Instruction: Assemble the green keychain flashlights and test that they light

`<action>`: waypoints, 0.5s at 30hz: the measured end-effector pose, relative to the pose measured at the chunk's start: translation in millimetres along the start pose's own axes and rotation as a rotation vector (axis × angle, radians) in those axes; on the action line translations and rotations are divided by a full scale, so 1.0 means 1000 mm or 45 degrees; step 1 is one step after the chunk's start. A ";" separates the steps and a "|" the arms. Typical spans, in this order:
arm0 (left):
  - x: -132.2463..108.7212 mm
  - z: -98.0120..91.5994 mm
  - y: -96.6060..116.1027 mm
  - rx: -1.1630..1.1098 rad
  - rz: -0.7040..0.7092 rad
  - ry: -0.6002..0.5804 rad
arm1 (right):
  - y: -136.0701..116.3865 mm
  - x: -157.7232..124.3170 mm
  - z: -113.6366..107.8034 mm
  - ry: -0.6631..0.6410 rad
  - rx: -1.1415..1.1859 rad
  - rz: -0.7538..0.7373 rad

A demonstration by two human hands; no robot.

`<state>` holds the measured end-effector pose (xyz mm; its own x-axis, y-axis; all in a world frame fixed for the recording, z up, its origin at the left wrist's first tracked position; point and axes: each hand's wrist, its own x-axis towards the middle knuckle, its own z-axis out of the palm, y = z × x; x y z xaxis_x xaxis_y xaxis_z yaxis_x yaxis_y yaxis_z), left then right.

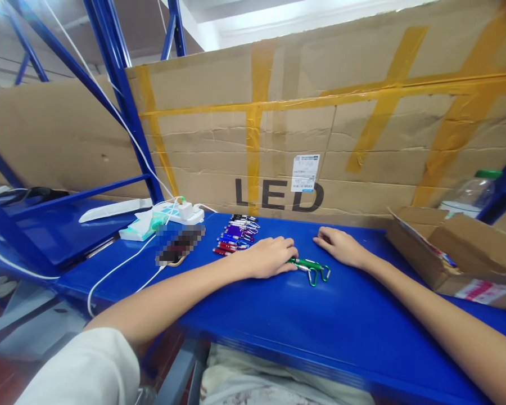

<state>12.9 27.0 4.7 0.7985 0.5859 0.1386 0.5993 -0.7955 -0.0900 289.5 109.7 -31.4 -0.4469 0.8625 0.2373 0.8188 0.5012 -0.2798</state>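
Observation:
My left hand (274,259) is closed over the ends of a pair of slim green keychain flashlights (307,263) with carabiner clips. Their clips point right, and the other ends are hidden under my fingers. Just left of that hand, similar keychain flashlights (235,236) lie in a column, in black, silver, purple, blue and red, with their clips to the right. My right hand (339,246) rests on the blue tabletop (320,332) with its fingers loosely bent, the thumb apart and nothing in it.
A blurred-out phone (179,247) lies left beside a white power strip (181,212), a tissue pack (141,226) and white cables. An open cardboard box (459,253) stands at the right, before a green-capped jar (474,191). A large taped carton (219,140) walls off the back.

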 end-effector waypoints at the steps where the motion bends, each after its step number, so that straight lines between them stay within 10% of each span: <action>1: -0.003 0.003 -0.001 -0.001 -0.015 0.024 | -0.001 0.000 0.000 0.003 0.005 0.008; 15: -0.010 0.006 0.007 -0.131 -0.243 0.065 | -0.004 -0.019 -0.031 -0.258 0.473 0.019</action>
<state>9.2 16.0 -3.3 0.6656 0.7208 0.1934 0.7282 -0.6840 0.0432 306.3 88.8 -5.6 -0.5279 0.8476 0.0532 0.6569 0.4472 -0.6070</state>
